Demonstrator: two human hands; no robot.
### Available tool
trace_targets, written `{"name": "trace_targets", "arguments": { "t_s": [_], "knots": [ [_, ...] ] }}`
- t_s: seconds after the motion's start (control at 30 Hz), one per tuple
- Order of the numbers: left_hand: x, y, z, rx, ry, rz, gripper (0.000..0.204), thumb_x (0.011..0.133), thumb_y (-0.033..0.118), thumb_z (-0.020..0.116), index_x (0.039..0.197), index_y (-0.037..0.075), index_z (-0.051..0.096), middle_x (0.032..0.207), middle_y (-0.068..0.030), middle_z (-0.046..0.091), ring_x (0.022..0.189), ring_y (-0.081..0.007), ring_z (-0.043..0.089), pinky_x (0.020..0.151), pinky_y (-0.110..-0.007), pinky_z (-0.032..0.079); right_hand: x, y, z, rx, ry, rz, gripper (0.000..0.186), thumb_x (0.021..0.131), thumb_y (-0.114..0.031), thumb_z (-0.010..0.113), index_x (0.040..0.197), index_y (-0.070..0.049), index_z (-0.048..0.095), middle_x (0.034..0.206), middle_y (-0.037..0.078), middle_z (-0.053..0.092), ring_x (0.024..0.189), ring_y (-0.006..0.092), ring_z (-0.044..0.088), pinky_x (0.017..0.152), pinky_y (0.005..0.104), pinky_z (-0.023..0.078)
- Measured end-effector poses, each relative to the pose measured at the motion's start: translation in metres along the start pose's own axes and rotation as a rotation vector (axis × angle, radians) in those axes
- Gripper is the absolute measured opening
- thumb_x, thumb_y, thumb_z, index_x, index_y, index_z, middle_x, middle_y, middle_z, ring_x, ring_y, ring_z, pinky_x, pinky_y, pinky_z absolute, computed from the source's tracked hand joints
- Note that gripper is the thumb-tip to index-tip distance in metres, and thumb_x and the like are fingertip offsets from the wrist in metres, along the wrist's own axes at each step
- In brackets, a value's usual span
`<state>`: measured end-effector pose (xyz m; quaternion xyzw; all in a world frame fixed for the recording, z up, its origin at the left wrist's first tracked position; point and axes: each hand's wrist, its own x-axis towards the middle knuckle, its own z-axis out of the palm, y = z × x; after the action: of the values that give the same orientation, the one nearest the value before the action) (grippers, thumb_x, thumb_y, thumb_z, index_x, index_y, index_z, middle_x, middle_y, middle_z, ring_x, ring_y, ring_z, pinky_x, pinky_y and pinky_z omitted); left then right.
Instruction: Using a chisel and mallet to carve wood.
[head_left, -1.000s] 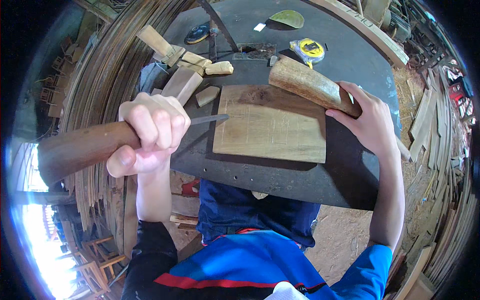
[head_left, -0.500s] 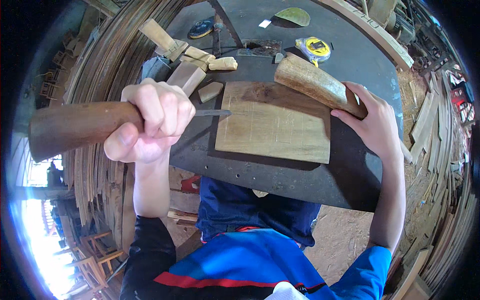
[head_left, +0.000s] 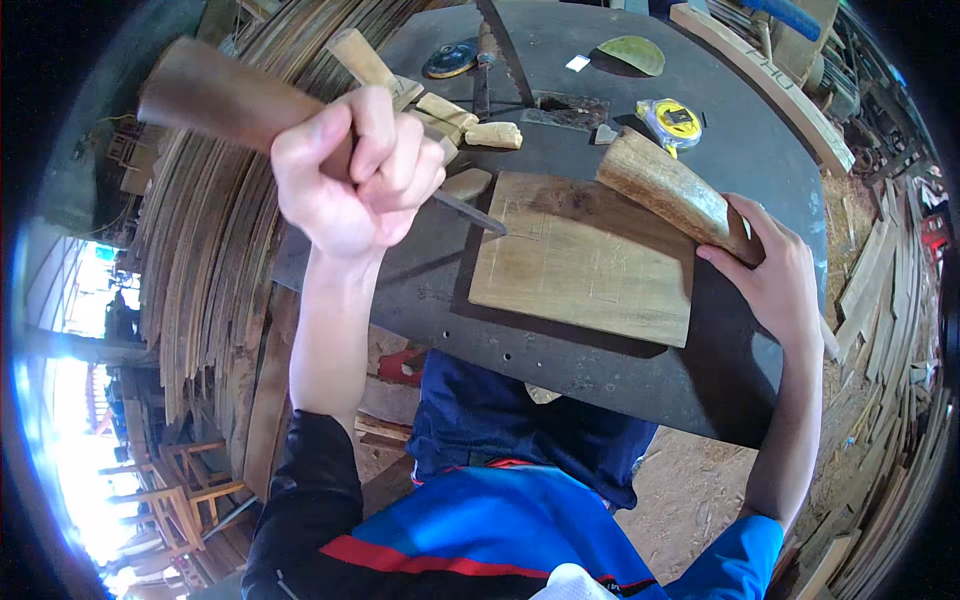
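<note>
The marked board (head_left: pixel 560 275) lies flat on the desk (head_left: pixel 440 325). I hold the chisel (head_left: pixel 470 213), tip at the board's upper-left area, with the left grip (head_left: pixel 360 180) closed in a fist, forearm upright. My right grip (head_left: pixel 775 265), angled inward, clasps the rounded wooden block (head_left: pixel 670 185).

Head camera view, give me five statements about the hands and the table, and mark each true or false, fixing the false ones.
1. The left hand grips a wooden-handled tool with a metal blade. True.
2. The right hand is free. False: it holds a thick wooden piece.
3. The marked board stands on edge. False: it lies flat on the dark table.
4. The tape measure lies beyond the board. True.
5. The dark disc lies right of the tape measure. False: it lies to the left.
</note>
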<state>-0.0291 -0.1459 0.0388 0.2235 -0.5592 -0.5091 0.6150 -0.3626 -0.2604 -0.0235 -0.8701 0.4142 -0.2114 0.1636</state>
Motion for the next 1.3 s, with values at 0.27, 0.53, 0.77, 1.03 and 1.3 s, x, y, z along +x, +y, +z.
{"name": "trace_targets", "arguments": {
  "t_s": [0.27, 0.53, 0.77, 1.03, 1.3],
  "knots": [
    [0.008, 0.000, -0.014, -0.078, 0.034, -0.029, 0.043, 0.092, 0.044, 0.044, 0.062, 0.015, 0.033, 0.047, 0.0056, 0.027, 0.039, -0.0077, 0.018, 0.040, -0.025, 0.016, 0.000, -0.001, 0.004, -0.017, 0.057, -0.065, 0.050, 0.075, -0.033, 0.079, 0.116, -0.011, 0.060, 0.084, 0.013, 0.067, 0.074, 0.0339, 0.065, 0.065, 0.0383, 0.049],
    [0.017, -0.009, -0.005, -0.045, 0.026, -0.066, 0.038, 0.095, 0.031, 0.038, 0.061, 0.014, 0.034, 0.046, 0.0064, 0.027, 0.039, -0.0058, 0.019, 0.038, -0.025, 0.015, -0.001, -0.006, 0.001, -0.050, 0.075, -0.066, 0.051, 0.073, -0.032, 0.081, 0.114, -0.007, 0.062, 0.092, 0.014, 0.068, 0.082, 0.0334, 0.067, 0.071, 0.0375, 0.052],
    [0.021, -0.009, 0.021, 0.034, 0.151, -0.137, 0.035, 0.089, 0.016, 0.057, 0.060, 0.015, 0.036, 0.049, 0.0069, 0.030, 0.039, -0.0036, 0.026, 0.038, -0.023, 0.017, 0.007, -0.066, -0.066, -0.023, 0.240, -0.092, 0.055, 0.074, -0.026, 0.082, 0.119, -0.004, 0.060, 0.092, 0.010, 0.066, 0.076, 0.0162, 0.061, 0.070, 0.0301, 0.050],
    [0.029, -0.016, 0.028, 0.068, 0.194, -0.124, 0.031, 0.085, 0.013, 0.064, 0.063, 0.013, 0.043, 0.052, 0.0066, 0.035, 0.042, -0.0030, 0.030, 0.040, -0.023, 0.020, 0.026, -0.160, -0.191, 0.103, 0.433, -0.217, 0.042, 0.096, -0.037, 0.058, 0.116, -0.001, 0.060, 0.079, 0.005, 0.064, 0.063, 0.0059, 0.054, 0.054, 0.0182, 0.039],
    [0.028, -0.014, 0.035, 0.204, 0.163, -0.181, 0.028, 0.084, 0.018, 0.066, 0.065, 0.012, 0.047, 0.053, 0.0052, 0.041, 0.044, -0.0041, 0.034, 0.041, -0.024, 0.027, 0.031, -0.203, -0.190, -0.493, 0.413, -0.530, 0.047, 0.094, -0.035, 0.060, 0.131, -0.006, 0.055, 0.110, 0.014, 0.065, 0.089, 0.0176, 0.065, 0.078, 0.0262, 0.053]
  ]
}}
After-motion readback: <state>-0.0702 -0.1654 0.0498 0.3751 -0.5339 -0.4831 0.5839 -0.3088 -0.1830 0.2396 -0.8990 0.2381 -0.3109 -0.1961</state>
